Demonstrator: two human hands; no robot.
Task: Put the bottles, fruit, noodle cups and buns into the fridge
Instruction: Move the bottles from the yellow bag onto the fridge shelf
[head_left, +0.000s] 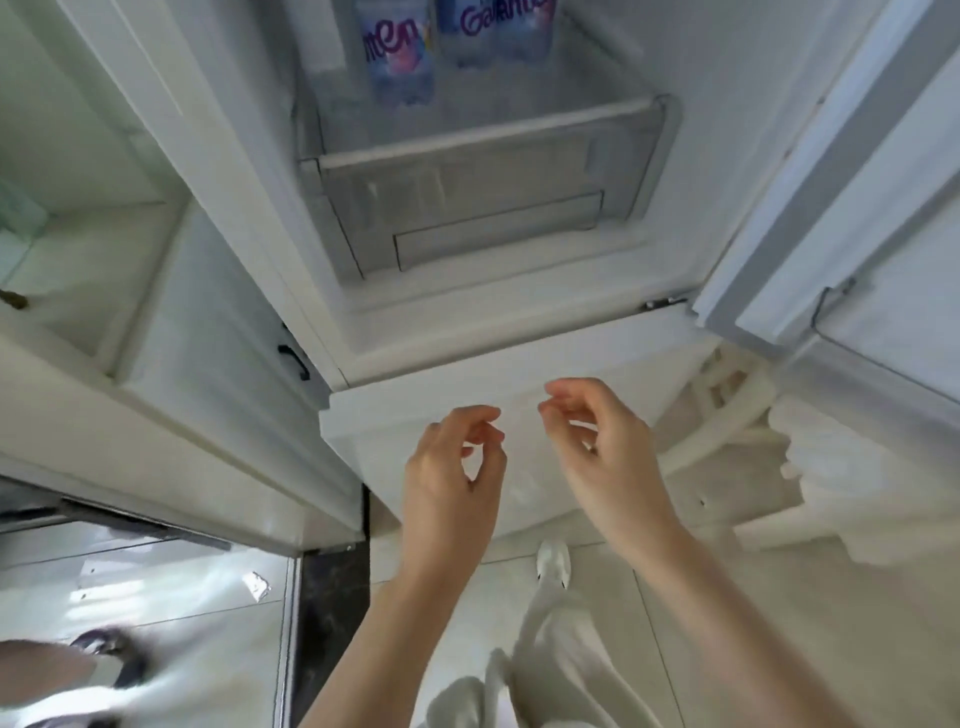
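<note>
The fridge stands open in front of me, and its clear crisper drawer (467, 187) sits at the bottom of the compartment. Two water bottles with blue and purple labels, one at the left (397, 49) and one at the right (498, 26), stand on the shelf above the drawer. My left hand (457, 467) and my right hand (597, 436) hang side by side in front of the closed lower white door (395, 415). Both have loosely curled fingers and hold nothing.
The open fridge door (857, 171) swings out at the right. A white cabinet (130, 312) with a black handle (293, 358) stands at the left. A white chair-like object (737, 415) is at the right. Pale tiled floor lies below, with my white shoe (553, 561) on it.
</note>
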